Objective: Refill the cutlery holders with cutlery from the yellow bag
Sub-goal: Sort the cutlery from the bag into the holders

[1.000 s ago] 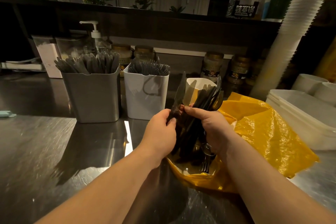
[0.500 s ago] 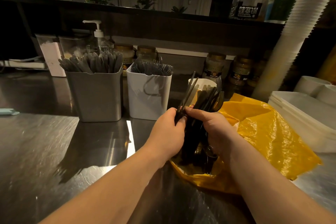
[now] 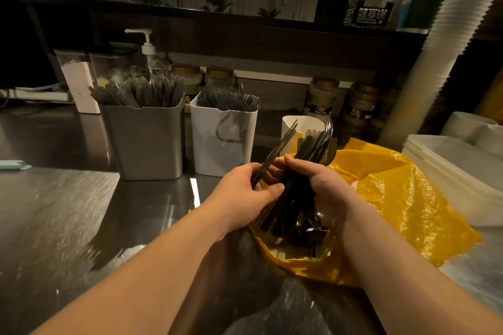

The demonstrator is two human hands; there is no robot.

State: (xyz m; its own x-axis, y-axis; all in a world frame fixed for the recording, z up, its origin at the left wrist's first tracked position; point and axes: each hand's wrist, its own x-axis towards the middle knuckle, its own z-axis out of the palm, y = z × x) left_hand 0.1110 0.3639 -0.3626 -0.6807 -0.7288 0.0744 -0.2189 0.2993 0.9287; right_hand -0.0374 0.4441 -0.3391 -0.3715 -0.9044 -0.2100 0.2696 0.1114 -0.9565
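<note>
The yellow bag (image 3: 402,207) lies open on the steel counter, dark cutlery inside its mouth. My right hand (image 3: 324,185) grips a bundle of black cutlery (image 3: 307,155) upright over the bag, fork tines at the top. My left hand (image 3: 245,193) pinches a black fork (image 3: 277,152) pulled to the left of the bundle, tines up. Behind stand a grey holder (image 3: 147,141) full of black knives, a white holder (image 3: 223,141) full of forks, and a small white cup holder (image 3: 299,125) partly hidden by the bundle.
Stacked white trays (image 3: 449,168) sit at the right, a tall stack of white cups (image 3: 435,49) leaning above them. Jars (image 3: 321,98) and a pump bottle (image 3: 148,49) line the back wall. Clear plastic (image 3: 285,310) lies at the near edge.
My left hand has drawn a fork away from the bundle towards the left. The right hand keeps the bundle over the bag, barely moved.
</note>
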